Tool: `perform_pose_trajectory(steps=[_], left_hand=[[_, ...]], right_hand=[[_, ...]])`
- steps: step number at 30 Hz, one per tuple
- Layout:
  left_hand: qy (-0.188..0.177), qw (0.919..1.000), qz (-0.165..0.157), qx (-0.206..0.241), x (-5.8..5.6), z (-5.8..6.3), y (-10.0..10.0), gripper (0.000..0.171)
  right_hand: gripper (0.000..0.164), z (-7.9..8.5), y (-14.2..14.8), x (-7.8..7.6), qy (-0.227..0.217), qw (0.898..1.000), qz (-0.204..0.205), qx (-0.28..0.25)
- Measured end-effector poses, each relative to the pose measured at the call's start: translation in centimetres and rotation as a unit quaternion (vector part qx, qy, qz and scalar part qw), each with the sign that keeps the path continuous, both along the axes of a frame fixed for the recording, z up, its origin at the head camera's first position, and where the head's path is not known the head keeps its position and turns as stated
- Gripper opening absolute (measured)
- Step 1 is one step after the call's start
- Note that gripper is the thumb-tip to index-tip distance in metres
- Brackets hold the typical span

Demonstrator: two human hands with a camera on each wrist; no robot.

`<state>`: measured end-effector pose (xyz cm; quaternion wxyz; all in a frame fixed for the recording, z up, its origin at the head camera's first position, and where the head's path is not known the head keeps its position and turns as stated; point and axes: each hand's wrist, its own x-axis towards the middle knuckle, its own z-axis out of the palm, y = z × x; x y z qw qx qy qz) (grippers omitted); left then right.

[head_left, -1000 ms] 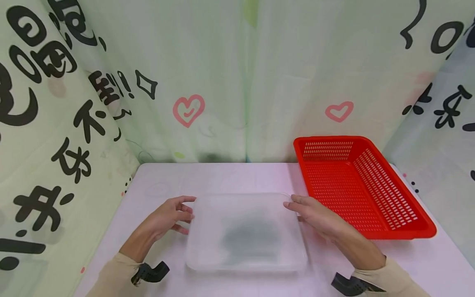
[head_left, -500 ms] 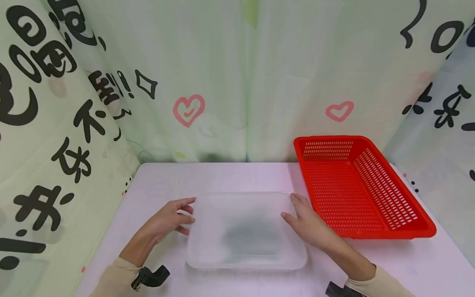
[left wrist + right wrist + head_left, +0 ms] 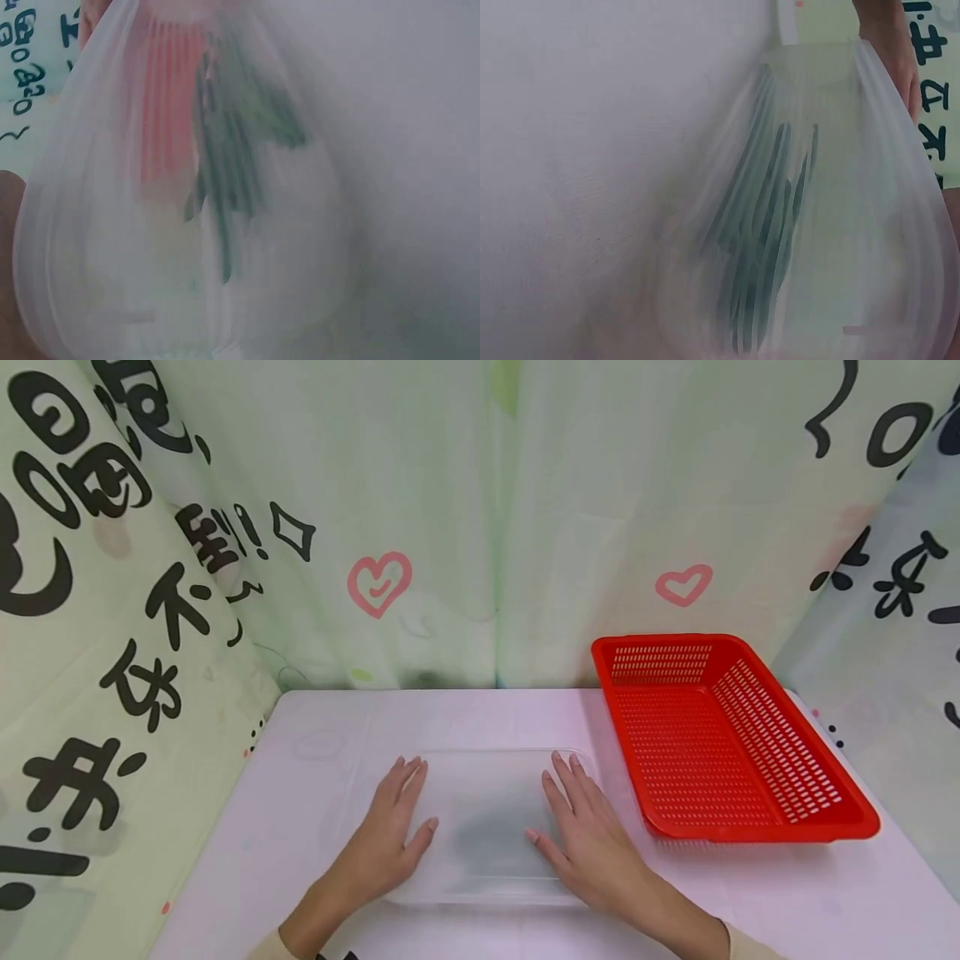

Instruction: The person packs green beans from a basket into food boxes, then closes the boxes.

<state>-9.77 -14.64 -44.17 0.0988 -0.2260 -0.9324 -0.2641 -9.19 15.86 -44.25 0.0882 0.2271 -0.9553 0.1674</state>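
A translucent plastic container with a lid (image 3: pixel 487 810) sits on the table, a dark blur showing through its top. My left hand (image 3: pixel 386 839) rests on the lid's left side with fingers straight and thumb spread inward. On the right side of the lid lies my right hand (image 3: pixel 592 843), fingers likewise extended and apart. Through the cloudy wall in the left wrist view, slender dark green pieces (image 3: pixel 229 157) can be seen inside. The right wrist view shows green strips (image 3: pixel 761 217) blurred behind the plastic; their kind is unclear.
An empty-looking red perforated basket (image 3: pixel 705 752) stands on the right of the table, behind my right hand. The table (image 3: pixel 322 735) has a pale cover. Curtains (image 3: pixel 495 527) with black writing and pink hearts enclose the back and sides.
Both hands have moved from the container's side edges onto its lid, the left going right and the right going left, with fingers straightened. Container and basket stay in place.
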Motion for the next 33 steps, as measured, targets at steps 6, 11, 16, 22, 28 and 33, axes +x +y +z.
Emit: perform_pose_trajectory(steps=[6, 11, 16, 22, 28, 33], left_hand=[[0.048, 0.9952, -0.016, -0.085, 1.1, -1.0, 0.8, 0.064], [0.055, 0.9902, -0.015, -0.128, 1.1, -1.0, 0.9, 0.064], [0.036, 0.9877, -0.033, -0.149, 1.3, -0.4, 1.8, 0.068], [0.003, 0.9801, -0.056, -0.19, 2.1, -0.6, 3.6, 0.068], [0.009, 0.9741, -0.05, -0.22, 2.4, -0.9, 3.9, 0.07], [-0.017, 0.9783, -0.066, -0.196, 1.6, 0.0, 3.8, 0.074]], right_hand=[[0.077, -0.6, -0.1, 0.2, 0.015, 0.999, 0.005, 0.041], [0.079, -0.7, -0.3, 0.3, 0.047, 0.997, 0.02, 0.061], [0.079, -0.2, -1.0, 0.6, 0.06, 0.995, 0.052, 0.06], [0.08, -0.4, -2.0, 1.2, 0.042, 0.992, 0.097, 0.065], [0.082, -0.8, -2.2, 1.3, 0.041, 0.991, 0.094, 0.08], [0.085, -0.5, -1.8, 0.3, 0.011, 0.994, 0.084, 0.063]])
